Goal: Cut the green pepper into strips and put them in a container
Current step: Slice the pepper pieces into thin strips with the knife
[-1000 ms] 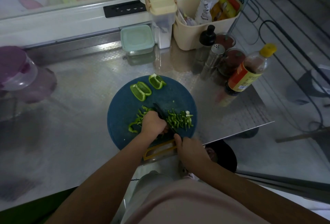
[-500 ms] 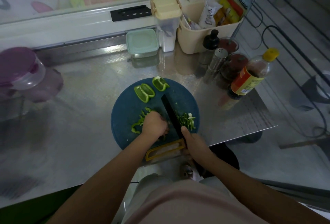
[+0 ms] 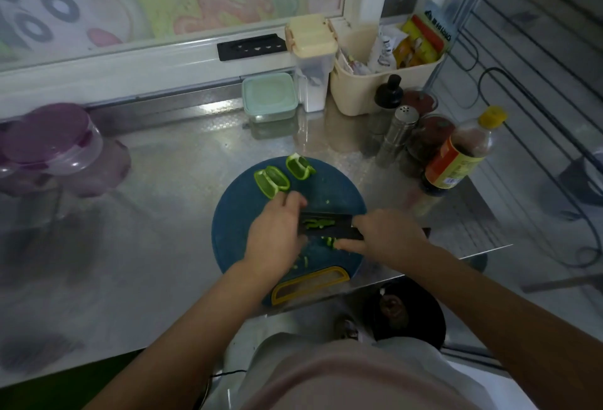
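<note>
A round blue cutting board (image 3: 238, 213) lies on the steel counter. Two uncut green pepper pieces (image 3: 270, 181) (image 3: 298, 166) rest at its far edge. My right hand (image 3: 388, 236) grips the handle of a black knife (image 3: 341, 218), whose blade lies flat and crosswise over the board. Cut pepper strips (image 3: 318, 223) sit on the blade, and a few more (image 3: 328, 241) lie under it. My left hand (image 3: 277, 233) is cupped against the blade's tip, fingers curled over strips there. A lidded pale-green container (image 3: 269, 96) stands at the back.
A purple-lidded tub (image 3: 49, 145) sits at the left. Beige basket (image 3: 359, 93), white canister (image 3: 311, 50), shakers (image 3: 396, 135), jars and a sauce bottle (image 3: 456, 155) crowd the right back. The counter's front edge runs just below the board's yellow handle (image 3: 306, 282).
The knife turned from pointing away to lying flat and crosswise, now with strips on its blade. My left hand moved up against the blade. The loose piles on the board are mostly gone.
</note>
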`<state>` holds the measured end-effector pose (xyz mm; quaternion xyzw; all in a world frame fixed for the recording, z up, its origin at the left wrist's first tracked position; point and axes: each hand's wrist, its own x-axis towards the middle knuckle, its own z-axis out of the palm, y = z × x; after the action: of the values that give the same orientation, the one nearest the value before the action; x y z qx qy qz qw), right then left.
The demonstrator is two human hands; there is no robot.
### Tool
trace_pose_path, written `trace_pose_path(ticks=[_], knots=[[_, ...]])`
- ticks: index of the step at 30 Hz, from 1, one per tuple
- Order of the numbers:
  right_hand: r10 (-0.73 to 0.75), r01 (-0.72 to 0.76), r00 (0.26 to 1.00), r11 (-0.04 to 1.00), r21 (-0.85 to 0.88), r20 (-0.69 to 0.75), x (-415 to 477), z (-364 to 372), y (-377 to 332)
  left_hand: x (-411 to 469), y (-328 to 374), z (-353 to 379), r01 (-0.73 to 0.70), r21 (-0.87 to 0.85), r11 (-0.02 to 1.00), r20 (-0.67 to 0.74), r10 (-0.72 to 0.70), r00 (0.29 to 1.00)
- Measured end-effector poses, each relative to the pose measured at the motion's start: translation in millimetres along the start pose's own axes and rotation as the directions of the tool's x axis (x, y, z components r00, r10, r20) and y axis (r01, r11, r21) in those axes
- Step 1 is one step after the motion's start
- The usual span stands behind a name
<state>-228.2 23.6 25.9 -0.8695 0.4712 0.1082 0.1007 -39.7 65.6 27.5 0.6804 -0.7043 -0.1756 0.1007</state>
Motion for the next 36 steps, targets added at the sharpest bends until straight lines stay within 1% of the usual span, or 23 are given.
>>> trace_pose_path(ticks=[1, 3, 4, 6, 8, 12, 15, 17, 21, 22, 23, 24, 25, 27, 29, 32, 36], knots=[[-0.022, 0.022, 1.0, 0.999, -0.025, 0.0, 1.7, -1.4, -0.8, -0.7, 3.4, 4.7, -0.087, 0.045, 0.995, 0.048, 0.085, 0.995], [-0.059, 0.059, 0.998, 0.997, -0.053, 0.007, 3.8, -4.3, -4.5, -1.4, 9.8, 16.7, -0.209, 0.158, 0.965, 0.163, 0.183, 0.97], [-0.078, 0.078, 0.997, 0.995, -0.068, 0.003, 4.6, -5.0, -6.0, -1.8, 11.9, 23.8, -0.246, 0.208, 0.947, 0.199, 0.206, 0.958], [-0.098, 0.097, 0.995, 0.992, -0.083, -0.01, 4.9, -6.4, -8.3, -3.1, 12.5, 37.5, -0.279, 0.266, 0.923, 0.223, 0.223, 0.949], [-0.097, 0.095, 0.995, 0.992, -0.089, -0.021, 3.9, -7.1, -7.3, -3.9, 9.8, 46.0, -0.266, 0.279, 0.923, 0.208, 0.212, 0.955], [-0.031, 0.032, 0.999, 0.997, -0.075, 0.021, -1.0, -5.6, 2.9, -0.8, 2.3, 53.0, -0.232, 0.31, 0.922, 0.194, 0.177, 0.965], [0.003, -0.004, 1.0, 0.998, -0.065, -0.029, -8.5, 0.9, 17.1, 2.2, -3.5, 57.1, -0.189, 0.313, 0.931, 0.175, 0.14, 0.975], [0.038, -0.04, 0.998, 0.999, -0.035, -0.056, -16.1, 7.2, 25.8, 4.1, -10.6, 60.0, -0.141, 0.323, 0.936, 0.175, 0.088, 0.981], [0.166, -0.158, 0.983, 0.983, 0.094, -0.075, -31.8, 27.1, 41.4, 7.0, -32.2, 63.1, -0.059, 0.323, 0.945, 0.185, -0.002, 0.983], [0.218, -0.202, 0.973, 0.963, 0.178, -0.073, -35.9, 34.5, 43.5, 7.6, -36.5, 63.5, -0.049, 0.299, 0.953, 0.18, -0.006, 0.984], [0.28, -0.247, 0.958, 0.918, 0.311, -0.065, -39.9, 42.4, 43.5, 8.0, -39.5, 63.4, -0.035, 0.254, 0.967, 0.17, -0.009, 0.985], [0.347, -0.289, 0.937, 0.846, 0.448, -0.05, -44.0, 48.7, 40.5, 8.0, -42.1, 63.7, -0.018, 0.205, 0.979, 0.157, -0.015, 0.987], [0.406, -0.331, 0.914, 0.773, 0.542, -0.022, -46.5, 55.8, 37.6, 8.1, -44.1, 63.8, 0.001, 0.165, 0.986, 0.142, -0.025, 0.99], [0.478, -0.408, 0.877, 0.696, 0.591, 0.043, -49.5, 67.4, 29.7, 7.9, -46.8, 63.5, 0.048, 0.094, 0.994, 0.102, -0.057, 0.993], [0.509, -0.459, 0.854, 0.643, 0.613, 0.106, -52.2, 74.8, 19.7, 7.1, -47.5, 63.2, 0.098, 0.027, 0.995, 0.079, -0.1, 0.992], [0.525, -0.473, 0.839, 0.575, 0.667, 0.142, -54.0, 84.1, 1.1, 3.8, -49.5, 63.5, 0.159, -0.013, 0.987, 0.085, -0.158, 0.984], [0.547, -0.477, 0.823, 0.518, 0.71, 0.154, -48.5, 94.7, -27.5, -2.5, -57.0, 62.7, 0.274, -0.057, 0.96, 0.073, -0.27, 0.96]])
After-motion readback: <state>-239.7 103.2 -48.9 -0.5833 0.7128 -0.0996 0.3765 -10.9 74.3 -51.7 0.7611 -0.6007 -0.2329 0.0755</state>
